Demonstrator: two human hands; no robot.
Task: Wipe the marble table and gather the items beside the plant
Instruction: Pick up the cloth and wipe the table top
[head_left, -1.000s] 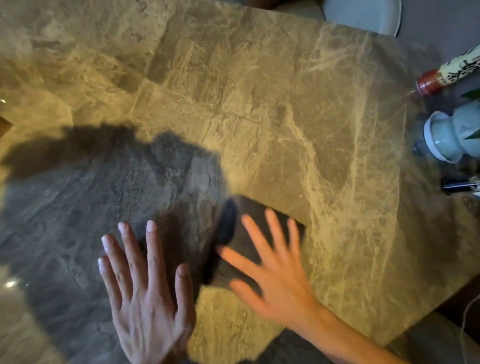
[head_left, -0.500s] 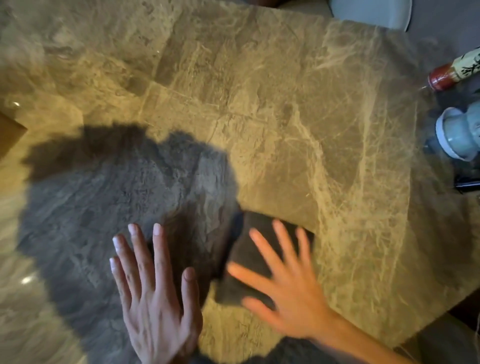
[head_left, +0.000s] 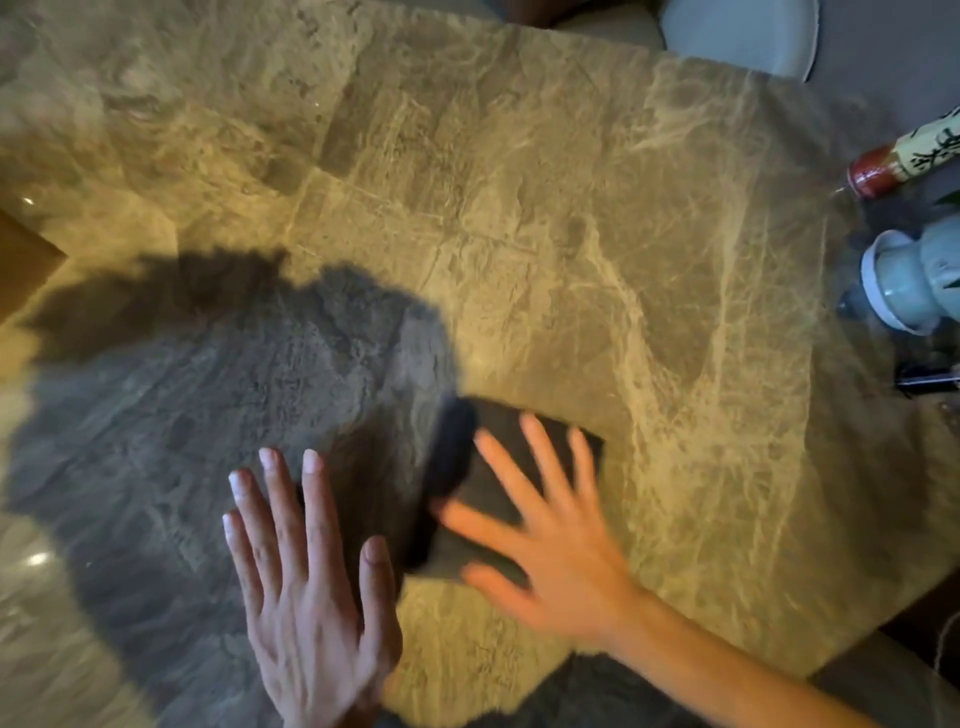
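Note:
A dark folded cloth (head_left: 498, 415) lies on the brown-veined marble table (head_left: 519, 234) near its front edge. My right hand (head_left: 556, 551) lies flat on the cloth with fingers spread, pressing it down, and is blurred by motion. Just left of the cloth, my left hand (head_left: 311, 597) rests flat on the table with fingers apart and nothing in it. At the right edge stand a pale blue-green vase (head_left: 909, 280) with a green leaf showing, a red-capped bottle (head_left: 878, 169) with a printed label, and a small black item (head_left: 924, 376).
A white rounded seat (head_left: 737, 31) sits beyond the table's far edge. A brown wooden object (head_left: 21, 260) pokes in at the left. My own shadow darkens the table's near left part. The table's corner drops off at lower right.
My right hand slid the cloth a little toward me and then back away. My left hand stayed flat in place. The view shifted slightly.

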